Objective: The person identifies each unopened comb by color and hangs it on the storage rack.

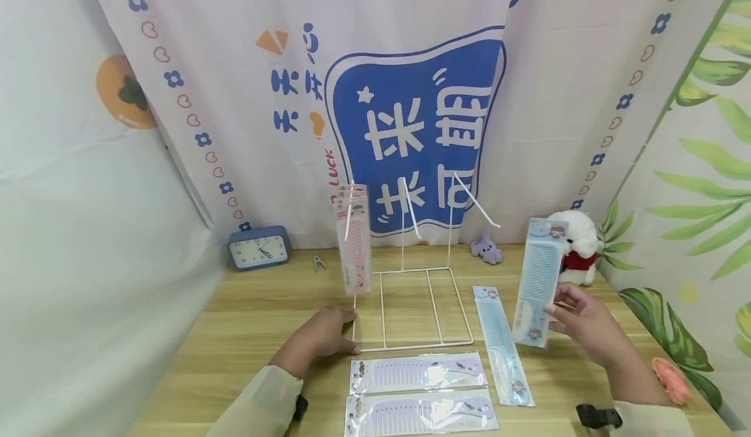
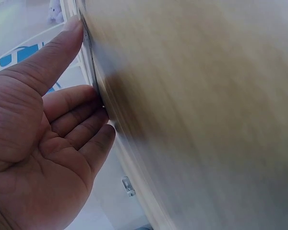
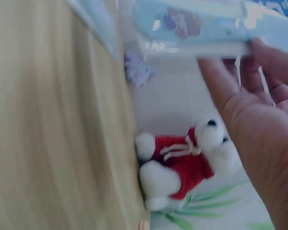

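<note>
A white wire rack [image 1: 411, 306] stands mid-table with slanted hooks at its top. Several pink comb packs [image 1: 354, 238] hang from its left hook. My left hand [image 1: 325, 336] lies flat on the table, fingers fairly straight, touching the front left corner of the rack's base; in the left wrist view the thumb and fingertips [image 2: 81, 100] meet the wire [image 2: 89, 52]. My right hand [image 1: 581, 323] pinches a blue comb pack [image 1: 538, 287] by its lower edge and holds it upright, right of the rack. The right wrist view shows the pack [image 3: 197, 24] above my fingers [image 3: 259, 120].
A second blue comb pack [image 1: 501, 342] lies right of the rack's base, and two purple comb packs [image 1: 418, 373] [image 1: 419, 414] lie in front of it. At the back are a blue clock [image 1: 259, 248], a small clip [image 1: 319, 263], a purple plush [image 1: 486, 248] and a white bear [image 1: 577, 244]. A pink item [image 1: 669, 378] sits far right.
</note>
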`<action>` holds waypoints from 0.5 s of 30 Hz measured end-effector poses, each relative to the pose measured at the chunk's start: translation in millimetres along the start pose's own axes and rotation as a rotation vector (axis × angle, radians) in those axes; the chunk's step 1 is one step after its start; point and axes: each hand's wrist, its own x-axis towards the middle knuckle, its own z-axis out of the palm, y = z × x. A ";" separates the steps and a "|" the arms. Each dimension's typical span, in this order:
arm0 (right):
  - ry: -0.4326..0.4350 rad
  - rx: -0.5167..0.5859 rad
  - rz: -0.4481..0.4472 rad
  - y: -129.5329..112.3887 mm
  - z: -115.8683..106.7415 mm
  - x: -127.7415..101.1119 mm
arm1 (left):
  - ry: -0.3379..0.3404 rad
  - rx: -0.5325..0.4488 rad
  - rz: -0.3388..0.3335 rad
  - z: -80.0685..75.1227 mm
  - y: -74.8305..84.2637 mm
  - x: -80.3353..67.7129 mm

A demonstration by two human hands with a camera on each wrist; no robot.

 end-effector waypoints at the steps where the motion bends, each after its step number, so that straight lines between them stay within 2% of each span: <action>1: -0.044 0.061 -0.040 -1.8 3.2 1.1 | 0.000 0.001 0.001 0.1 -0.2 0.0; 4: -0.161 0.180 -0.132 -9.2 17.3 5.7 | 0.002 0.006 0.006 0.4 -0.6 -0.5; 7: -0.237 0.213 -0.177 -18.0 36.1 12.5 | -0.002 0.007 0.001 1.2 -0.9 -1.0; 10: -0.275 0.187 -0.189 -26.5 56.8 20.1 | -0.002 0.005 0.003 1.3 -0.8 -1.2; 15: -0.318 0.086 -0.175 -37.6 92.2 31.1 | -0.001 -0.006 -0.003 1.3 0.0 -1.4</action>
